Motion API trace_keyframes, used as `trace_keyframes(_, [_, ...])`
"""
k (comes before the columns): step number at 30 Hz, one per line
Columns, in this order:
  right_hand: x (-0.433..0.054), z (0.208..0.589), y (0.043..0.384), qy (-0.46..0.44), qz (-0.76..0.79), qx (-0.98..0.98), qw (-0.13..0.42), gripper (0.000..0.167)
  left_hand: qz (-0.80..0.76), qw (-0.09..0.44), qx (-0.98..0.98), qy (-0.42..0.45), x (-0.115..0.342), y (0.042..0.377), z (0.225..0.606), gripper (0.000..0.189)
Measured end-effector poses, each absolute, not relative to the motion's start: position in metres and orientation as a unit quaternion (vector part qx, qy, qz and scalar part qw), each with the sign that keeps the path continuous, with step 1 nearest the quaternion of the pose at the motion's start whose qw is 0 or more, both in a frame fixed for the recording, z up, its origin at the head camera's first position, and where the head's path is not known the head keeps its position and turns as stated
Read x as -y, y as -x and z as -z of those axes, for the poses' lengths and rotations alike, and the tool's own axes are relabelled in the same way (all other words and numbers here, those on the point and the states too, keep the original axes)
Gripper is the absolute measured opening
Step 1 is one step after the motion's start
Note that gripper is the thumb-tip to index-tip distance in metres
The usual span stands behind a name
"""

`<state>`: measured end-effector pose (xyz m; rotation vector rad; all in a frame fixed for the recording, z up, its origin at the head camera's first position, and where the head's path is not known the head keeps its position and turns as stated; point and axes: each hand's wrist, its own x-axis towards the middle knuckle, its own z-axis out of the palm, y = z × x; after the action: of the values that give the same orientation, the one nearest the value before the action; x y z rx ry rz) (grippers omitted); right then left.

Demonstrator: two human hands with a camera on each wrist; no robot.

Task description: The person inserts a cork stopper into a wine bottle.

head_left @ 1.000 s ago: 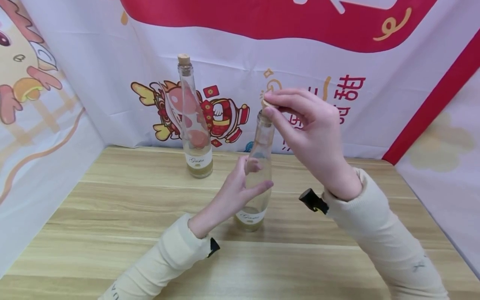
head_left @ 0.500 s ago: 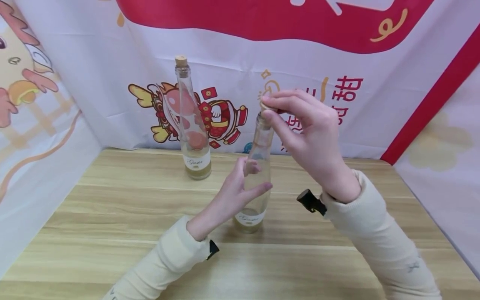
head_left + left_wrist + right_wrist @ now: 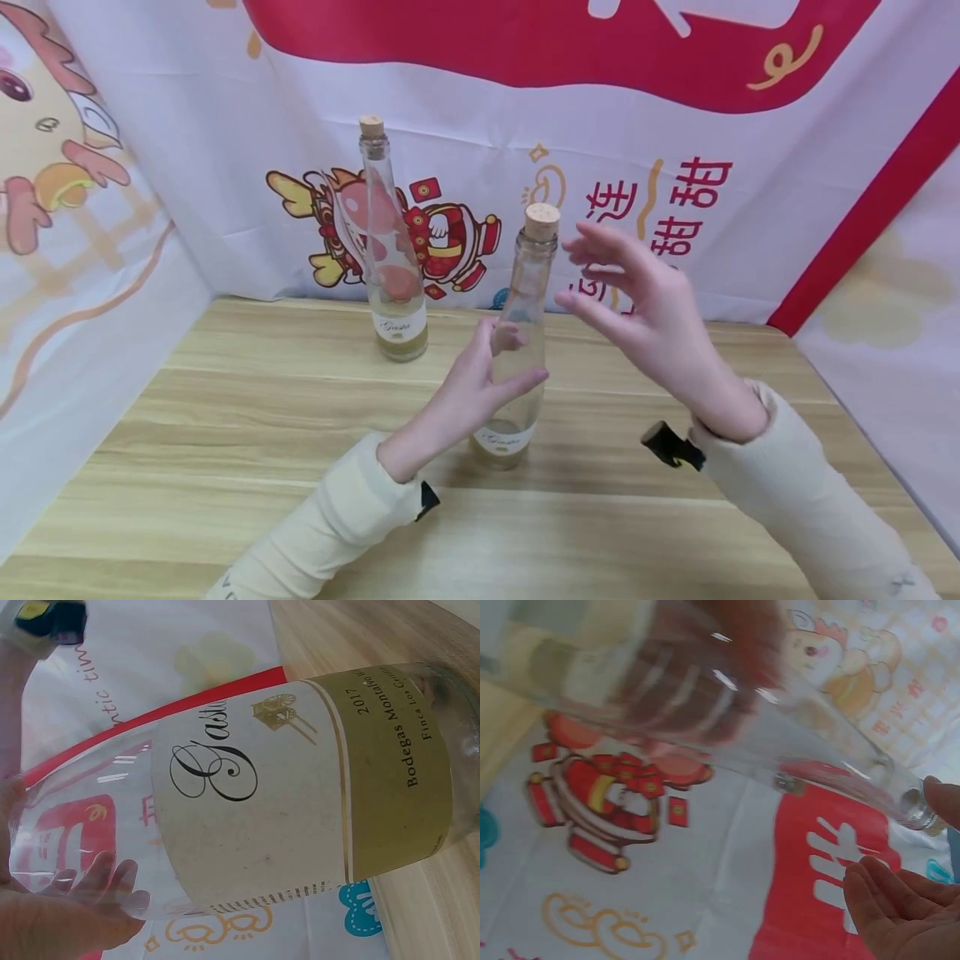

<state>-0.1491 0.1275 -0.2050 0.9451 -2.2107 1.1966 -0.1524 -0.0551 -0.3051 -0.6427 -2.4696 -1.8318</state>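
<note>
A clear glass wine bottle [image 3: 527, 300] stands upright on the table in the middle of the head view, with a cork [image 3: 542, 220] seated in its mouth. My left hand [image 3: 474, 375] grips it around the body, fingers behind and thumb in front. The left wrist view shows its cream and gold label [image 3: 255, 787] up close. Just right of the cork, my right hand [image 3: 647, 312] is held in the air with its fingers apart and nothing between them. In the right wrist view the right fingers [image 3: 877, 900] are beside the bottle's mouth.
A second corked glass bottle [image 3: 397, 321] stands behind and to the left on the wooden table [image 3: 300, 433]. Printed white and red cloth [image 3: 480, 117] hangs at the back and both sides. Each sleeve cuff has a black piece at the wrist.
My right hand has let go of the cork and drawn back to the right, leaving the cork in the bottle's mouth. The left hand keeps its grip on the bottle.
</note>
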Motion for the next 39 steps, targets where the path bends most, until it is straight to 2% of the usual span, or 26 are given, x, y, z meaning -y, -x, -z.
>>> trace_keyframes(7, [-0.146,0.247,0.143,-0.343,-0.378,0.842,0.172,0.073,0.576,0.009,0.795,0.192,0.053,0.152,0.306,0.055])
trace_keyframes(15, [-0.145,0.291,0.137,-0.358,-0.336,0.859,0.148,0.085,0.581,-0.002,0.791,0.191,0.053,0.151,0.305,0.054])
trace_keyframes(28, [-0.127,0.337,0.140,-0.356,-0.363,0.858,0.066,0.078,0.581,0.007,0.789,0.199,0.053,0.151,0.305,0.055])
trace_keyframes(39, [-0.118,0.361,0.144,-0.343,-0.405,0.847,-0.005,0.079,0.575,0.007,0.793,0.201,0.054,0.151,0.305,0.055])
